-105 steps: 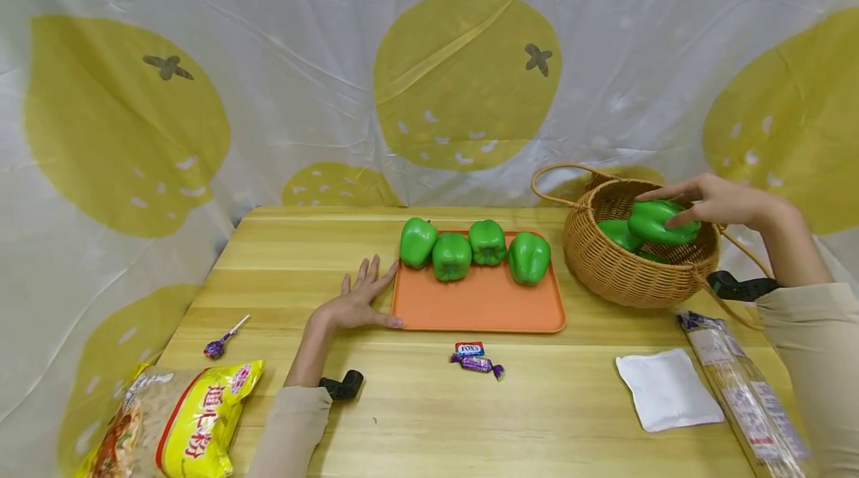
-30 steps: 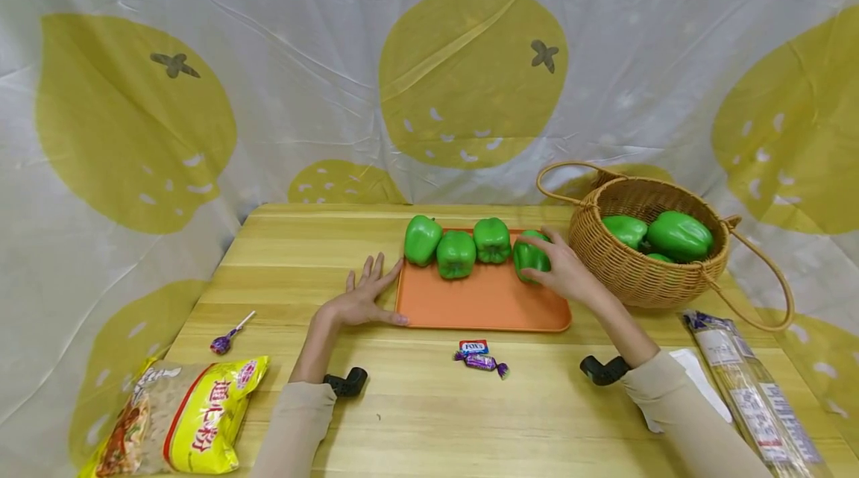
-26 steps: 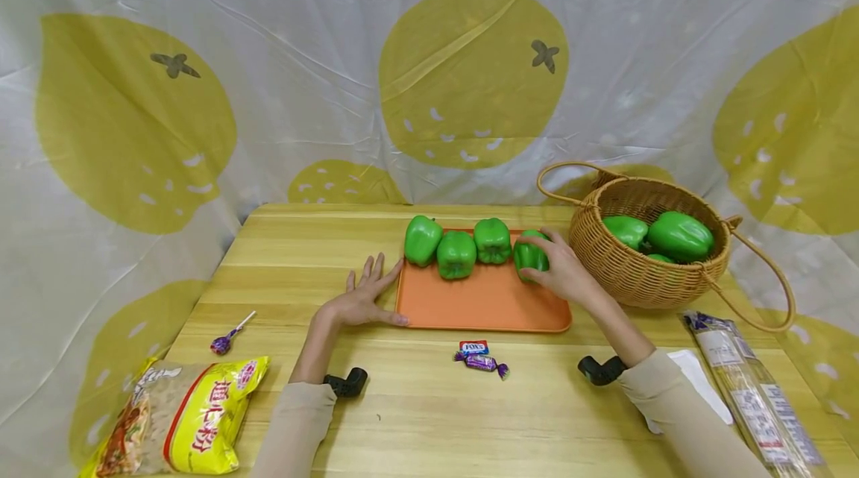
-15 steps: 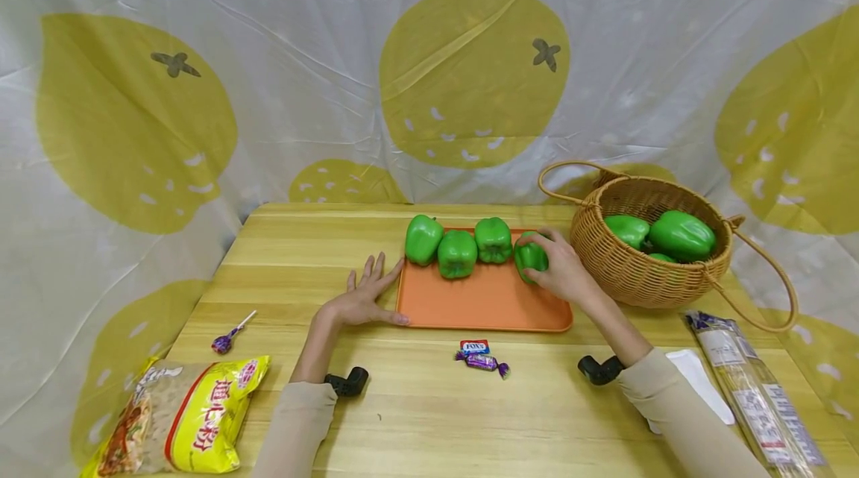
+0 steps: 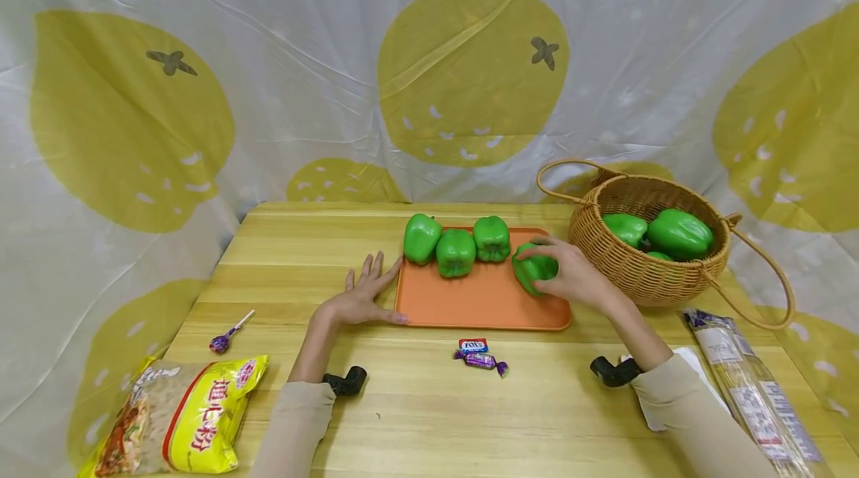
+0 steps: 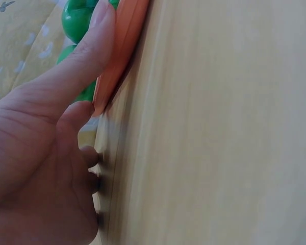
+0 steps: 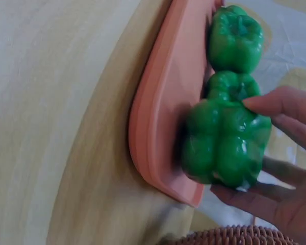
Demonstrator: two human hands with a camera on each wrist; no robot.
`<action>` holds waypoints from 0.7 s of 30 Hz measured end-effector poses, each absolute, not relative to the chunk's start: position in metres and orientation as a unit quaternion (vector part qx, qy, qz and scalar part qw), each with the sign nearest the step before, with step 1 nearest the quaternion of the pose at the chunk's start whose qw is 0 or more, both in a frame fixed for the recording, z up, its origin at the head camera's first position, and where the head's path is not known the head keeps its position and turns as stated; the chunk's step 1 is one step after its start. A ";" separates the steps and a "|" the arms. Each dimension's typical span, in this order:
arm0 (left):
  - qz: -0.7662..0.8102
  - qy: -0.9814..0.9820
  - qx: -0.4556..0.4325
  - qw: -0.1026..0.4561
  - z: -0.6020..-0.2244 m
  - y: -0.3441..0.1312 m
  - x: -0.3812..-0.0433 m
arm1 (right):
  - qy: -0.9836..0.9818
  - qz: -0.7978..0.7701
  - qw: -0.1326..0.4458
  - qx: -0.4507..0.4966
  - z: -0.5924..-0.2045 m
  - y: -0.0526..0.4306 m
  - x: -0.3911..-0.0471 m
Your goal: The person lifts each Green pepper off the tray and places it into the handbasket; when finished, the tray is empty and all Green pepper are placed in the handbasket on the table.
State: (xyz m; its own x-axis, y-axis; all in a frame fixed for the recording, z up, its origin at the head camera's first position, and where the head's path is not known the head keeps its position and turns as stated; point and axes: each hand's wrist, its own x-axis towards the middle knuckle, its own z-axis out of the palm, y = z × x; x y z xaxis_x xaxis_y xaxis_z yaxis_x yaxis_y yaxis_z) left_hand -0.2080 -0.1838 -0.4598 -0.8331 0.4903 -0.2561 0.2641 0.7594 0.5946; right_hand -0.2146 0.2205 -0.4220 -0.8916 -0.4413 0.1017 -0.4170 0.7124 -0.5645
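In the head view my right hand [image 5: 570,273] grips a green bell pepper [image 5: 532,269] over the right part of the orange tray [image 5: 470,306]. The right wrist view shows thumb and fingers around this pepper [image 7: 227,143], close over the tray [image 7: 166,102]. My left hand [image 5: 359,300] lies with spread fingers at the tray's left edge. Its thumb [image 6: 86,61] rests along the rim in the left wrist view. Several other green bell peppers [image 5: 455,253] stand along the tray's far side.
To the right stands a wicker basket [image 5: 637,288] with green peppers [image 5: 679,234] inside. Two wrapped candies [image 5: 479,360] lie before the tray. A lollipop [image 5: 220,344] and a yellow food bag [image 5: 201,418] are at left. A white cloth [image 5: 694,370] and a long clear packet [image 5: 745,388] lie at right.
My right hand went from the basket, leaving a pepper there, to the tray's right pepper. That pepper has now shifted slightly toward me, tilted in the hand. The left hand has stayed put.
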 end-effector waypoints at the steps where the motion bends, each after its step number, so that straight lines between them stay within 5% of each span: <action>1: 0.279 0.916 0.207 0.202 -0.460 -0.184 -0.208 | 0.923 -0.300 0.027 -0.240 -0.421 0.222 -0.214; 16: 0.278 0.916 0.205 0.203 -0.459 -0.184 -0.208 | 0.920 -0.266 0.059 -0.282 -0.415 0.234 -0.203; 21: 0.278 0.916 0.204 0.204 -0.457 -0.183 -0.207 | 0.904 -0.265 0.111 -0.318 -0.404 0.240 -0.199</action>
State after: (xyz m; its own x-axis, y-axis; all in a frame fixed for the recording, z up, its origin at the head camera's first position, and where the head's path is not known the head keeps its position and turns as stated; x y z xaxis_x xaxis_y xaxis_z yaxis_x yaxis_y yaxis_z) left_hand -0.2070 -0.1828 -0.4573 -0.8333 0.4876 -0.2603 0.2608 0.7621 0.5926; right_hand -0.1992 0.2397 -0.4045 -0.7734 -0.6331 -0.0327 -0.5151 0.6577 -0.5496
